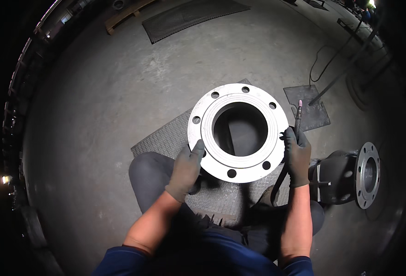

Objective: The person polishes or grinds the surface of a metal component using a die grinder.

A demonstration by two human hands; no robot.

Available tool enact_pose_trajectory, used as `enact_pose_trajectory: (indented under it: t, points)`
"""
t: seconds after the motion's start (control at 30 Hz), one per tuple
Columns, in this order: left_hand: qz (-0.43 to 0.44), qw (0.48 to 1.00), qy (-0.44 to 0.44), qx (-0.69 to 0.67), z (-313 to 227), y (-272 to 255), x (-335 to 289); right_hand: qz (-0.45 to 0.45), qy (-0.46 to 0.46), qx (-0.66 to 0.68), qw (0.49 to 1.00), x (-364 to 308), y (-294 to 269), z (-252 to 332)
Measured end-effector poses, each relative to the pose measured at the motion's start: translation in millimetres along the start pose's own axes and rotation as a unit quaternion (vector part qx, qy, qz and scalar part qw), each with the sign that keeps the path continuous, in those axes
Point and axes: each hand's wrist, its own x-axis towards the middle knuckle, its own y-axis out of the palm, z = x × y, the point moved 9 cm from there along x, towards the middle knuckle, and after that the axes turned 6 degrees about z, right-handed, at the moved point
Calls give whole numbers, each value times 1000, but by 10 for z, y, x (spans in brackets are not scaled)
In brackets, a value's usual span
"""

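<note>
My left fingers pinch the pipe flange at its near-left rim, while my right fingers, curled round a stone-tipped die grinder, touch the flange's right rim.

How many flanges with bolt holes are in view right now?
2: the large pale flange between the left hand and right hand, and the grey flange on the dark body at right. More may be hidden.

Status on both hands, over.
Left gloved hand gripping silvery round metal flange; right gloved hand opposite, holding slim pink-tipped tool; dark flanged pipe off right.
</note>
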Motion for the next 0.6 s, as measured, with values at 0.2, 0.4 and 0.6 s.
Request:
enact_pose_trajectory:
  t: [0.2,0.4,0.6]
  points:
    - [-49,998,-4,-33,-146,52,43,-12,-40,11,999,-48,89,17]
    - [9,992,103,67,-403,-305,1025,-15,-23,15,1000,-418,356,59]
    - [-56,952,174,246,-967,-572,1462,-15,97,40,994,-733,-69,-272]
